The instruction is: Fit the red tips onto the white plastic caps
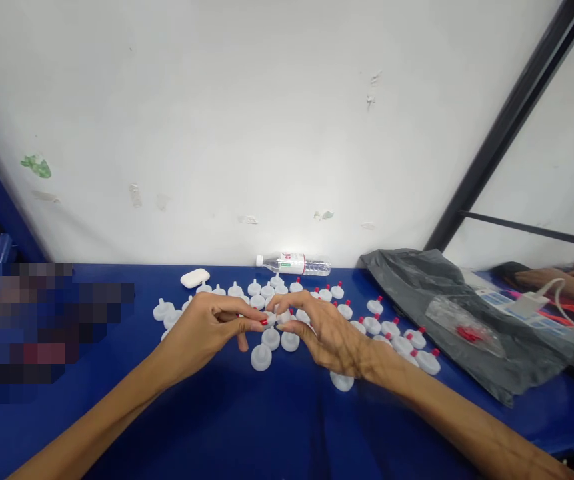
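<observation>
my left fingers (245, 325) pinch nearly closed on a small red tip (264, 323); my right fingers (291, 299) curl close around a white cap (271, 319), both held over the middle of the table (227, 427). the step looks like joining the two. the move calls for straight alignment and steady pressure, clear of the untipped caps (261, 358) on the near side.

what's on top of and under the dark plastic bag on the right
On top lies a clear bag with red pieces inside. Under the dark plastic bag is the blue table; anything else beneath is covered.
</observation>
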### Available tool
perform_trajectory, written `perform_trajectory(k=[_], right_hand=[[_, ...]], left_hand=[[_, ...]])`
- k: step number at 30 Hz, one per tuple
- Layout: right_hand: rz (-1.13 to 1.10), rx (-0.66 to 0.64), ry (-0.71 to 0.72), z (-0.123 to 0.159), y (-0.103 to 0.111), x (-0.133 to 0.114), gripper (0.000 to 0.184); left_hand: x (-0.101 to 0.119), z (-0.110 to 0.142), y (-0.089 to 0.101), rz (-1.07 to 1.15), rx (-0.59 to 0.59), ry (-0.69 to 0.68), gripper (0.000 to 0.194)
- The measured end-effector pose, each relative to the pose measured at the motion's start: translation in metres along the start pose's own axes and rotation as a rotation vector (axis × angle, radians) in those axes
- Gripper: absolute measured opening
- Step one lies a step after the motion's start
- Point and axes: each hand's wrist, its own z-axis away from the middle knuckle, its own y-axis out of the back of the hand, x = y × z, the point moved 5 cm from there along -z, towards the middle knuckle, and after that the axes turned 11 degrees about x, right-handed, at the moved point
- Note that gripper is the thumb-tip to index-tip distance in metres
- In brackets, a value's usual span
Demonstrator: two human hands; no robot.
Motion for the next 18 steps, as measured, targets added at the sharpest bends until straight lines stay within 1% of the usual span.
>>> perform_trajectory(k=[2, 6, 9, 12, 14, 15, 18], right_hand=[[-0.039, -0.018, -0.017, 0.001, -0.002, 0.001, 0.023], [-0.073, -0.056, -0.054, 0.005, -0.007, 0.003, 0.030], [-0.084, -0.059, -0.087, 0.007, -0.008, 0.002, 0.029], [-0.111, -0.051, -0.128, 0.005, -0.006, 0.000, 0.021], [-0.117, -0.028, -0.120, 0.001, -0.003, -0.004, 0.015], [-0.115, -0.016, -0.116, -0.001, -0.001, -0.004, 0.016], [-0.047, 0.024, -0.123, -0.007, 0.002, -0.001, 0.036]], left_hand=[[-0.008, 0.000, -0.002, 0.028, -0.014, 0.030, 0.009], [-0.020, 0.001, -0.004, 0.037, -0.041, 0.043, 0.012], [-0.018, 0.001, -0.004, 0.022, -0.056, 0.037, 0.012], [-0.011, 0.001, -0.003, -0.023, -0.064, 0.033, 0.012], [-0.007, -0.001, 0.000, -0.090, -0.062, 0.019, 0.017], [-0.005, -0.002, 0.002, -0.146, -0.054, -0.006, 0.021], [-0.001, -0.008, 0.012, -0.386, 0.012, -0.148, 0.029]])
